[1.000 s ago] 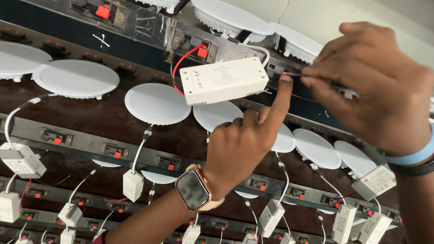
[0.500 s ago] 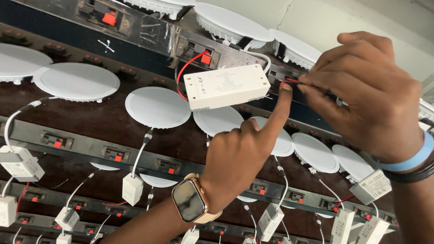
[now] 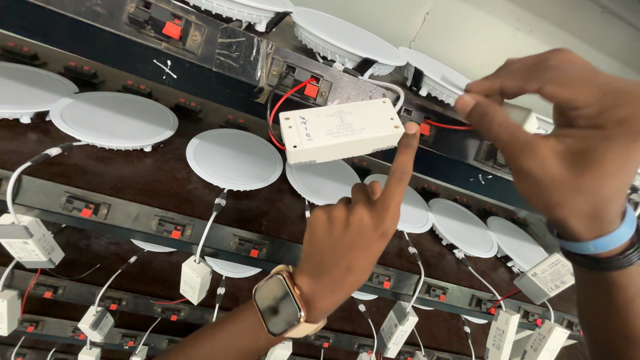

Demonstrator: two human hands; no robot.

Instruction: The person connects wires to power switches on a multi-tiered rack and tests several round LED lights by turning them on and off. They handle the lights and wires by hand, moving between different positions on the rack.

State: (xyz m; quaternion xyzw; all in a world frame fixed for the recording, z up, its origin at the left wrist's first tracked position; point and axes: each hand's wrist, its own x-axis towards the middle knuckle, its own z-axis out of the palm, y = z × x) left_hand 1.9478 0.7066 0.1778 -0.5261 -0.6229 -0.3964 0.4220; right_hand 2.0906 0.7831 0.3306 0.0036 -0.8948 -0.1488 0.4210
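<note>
My left hand (image 3: 347,247) reaches up with a watch (image 3: 279,305) on its wrist. Its index finger is stretched out and its other fingers are curled. The fingertip presses the red lever of a small black terminal (image 3: 408,113) on the metal rail. Beside that fingertip hangs a white rectangular driver box (image 3: 340,130) with red and black leads. My right hand (image 3: 567,153) is to the right and pinches the end of a thin red wire (image 3: 443,125) between thumb and finger. The wire runs left to the terminal. A white piece shows behind the right hand's fingers.
Round white panel lamps (image 3: 233,159) hang in rows on a dark board. Metal rails with red-levered terminals (image 3: 172,230) cross the board. Several small white driver boxes (image 3: 195,279) dangle on cords below. A blue band (image 3: 600,240) circles my right wrist.
My right hand has drawn back to the right from the terminal, so a stretch of red wire now shows. My left index finger stays on the lever.
</note>
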